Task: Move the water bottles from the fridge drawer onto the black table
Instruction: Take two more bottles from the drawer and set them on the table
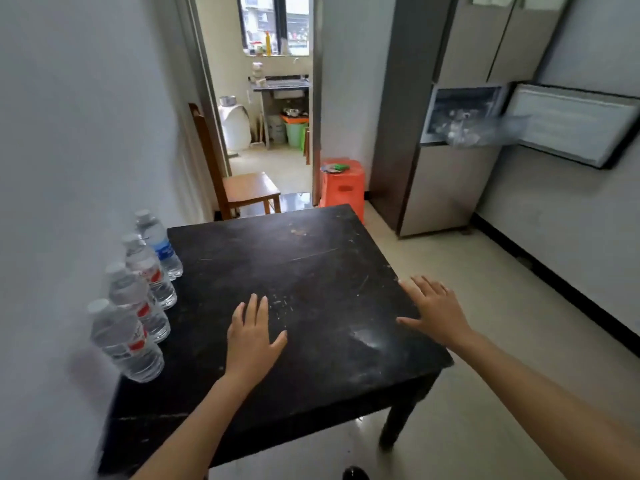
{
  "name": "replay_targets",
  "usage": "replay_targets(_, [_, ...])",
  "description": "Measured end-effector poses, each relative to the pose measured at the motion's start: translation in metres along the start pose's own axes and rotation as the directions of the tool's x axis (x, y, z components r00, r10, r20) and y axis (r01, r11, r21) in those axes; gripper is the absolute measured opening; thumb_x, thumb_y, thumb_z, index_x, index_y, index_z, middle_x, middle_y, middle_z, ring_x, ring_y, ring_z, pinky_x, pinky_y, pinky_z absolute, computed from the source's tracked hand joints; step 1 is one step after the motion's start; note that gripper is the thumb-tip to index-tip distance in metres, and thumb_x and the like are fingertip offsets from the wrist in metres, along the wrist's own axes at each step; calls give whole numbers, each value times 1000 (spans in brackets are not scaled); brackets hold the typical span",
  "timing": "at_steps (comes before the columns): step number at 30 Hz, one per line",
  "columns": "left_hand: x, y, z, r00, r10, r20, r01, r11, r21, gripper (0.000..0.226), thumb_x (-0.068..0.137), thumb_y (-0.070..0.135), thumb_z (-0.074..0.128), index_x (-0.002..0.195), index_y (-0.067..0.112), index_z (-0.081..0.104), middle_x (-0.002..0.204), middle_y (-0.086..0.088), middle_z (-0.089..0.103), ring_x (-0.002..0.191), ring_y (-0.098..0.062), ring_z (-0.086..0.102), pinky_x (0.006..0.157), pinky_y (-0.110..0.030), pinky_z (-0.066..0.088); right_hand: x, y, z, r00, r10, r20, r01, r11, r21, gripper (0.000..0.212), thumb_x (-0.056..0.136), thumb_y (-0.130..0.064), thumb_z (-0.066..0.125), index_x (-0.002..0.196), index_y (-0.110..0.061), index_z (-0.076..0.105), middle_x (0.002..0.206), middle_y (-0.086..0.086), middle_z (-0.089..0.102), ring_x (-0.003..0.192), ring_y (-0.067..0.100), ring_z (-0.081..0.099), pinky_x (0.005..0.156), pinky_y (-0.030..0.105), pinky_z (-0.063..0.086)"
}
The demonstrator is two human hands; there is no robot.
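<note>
Water bottles (128,344), four by my count, stand upright in a row along the bench's (311,271) left edge. My left hand (252,337) is over the bench's middle and my right hand (436,313) at its right edge. Both have fingers straight, spread, holding nothing. Beyond the bench's far right corner the fridge (446,188) stands open, its contents blurred.

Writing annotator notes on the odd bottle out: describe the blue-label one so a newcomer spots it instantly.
Find the black table against the left wall. Four water bottles stand in a row along its wall-side edge. The blue-label bottle is the one farthest from the camera; its three neighbours carry red labels.
</note>
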State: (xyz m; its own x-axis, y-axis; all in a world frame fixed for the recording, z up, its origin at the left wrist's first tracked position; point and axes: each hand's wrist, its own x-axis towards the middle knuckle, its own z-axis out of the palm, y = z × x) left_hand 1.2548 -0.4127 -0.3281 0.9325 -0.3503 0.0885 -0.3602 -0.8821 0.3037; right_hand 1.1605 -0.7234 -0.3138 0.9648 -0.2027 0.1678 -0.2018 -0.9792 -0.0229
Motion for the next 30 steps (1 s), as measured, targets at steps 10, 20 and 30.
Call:
replay_targets(10, [-73,65,7,954,284,91,-269,951,-151,73,92,43,47,147,11,12,156,-6,8,142,-29,5,111,-41,22,-205,20,-43,951,309,-19,-309,943,-125,87,41,-52,87,114,-17,57,109,12,66,100,33,65,73,47,53])
replay_targets(20, [-155,225,5,829,559,25,-508,771,-383,72,90,35,54,146,9,17,155,-7,13,142,-27,5,112,-42,17,-394,82,-103,824,558,-96,-566,805,-178,78,57,-52,81,119,-11,59,119,15,61,112,36,58,85,50,48])
replay_targets(30, [-308,374,44,678,732,72,-644,638,-423,74,91,40,49,147,10,11,156,-9,9,142,-28,2,114,-39,11,-606,139,-152,667,742,-65,-727,629,-276,73,66,-65,44,115,-14,63,114,10,66,105,31,64,77,42,53])
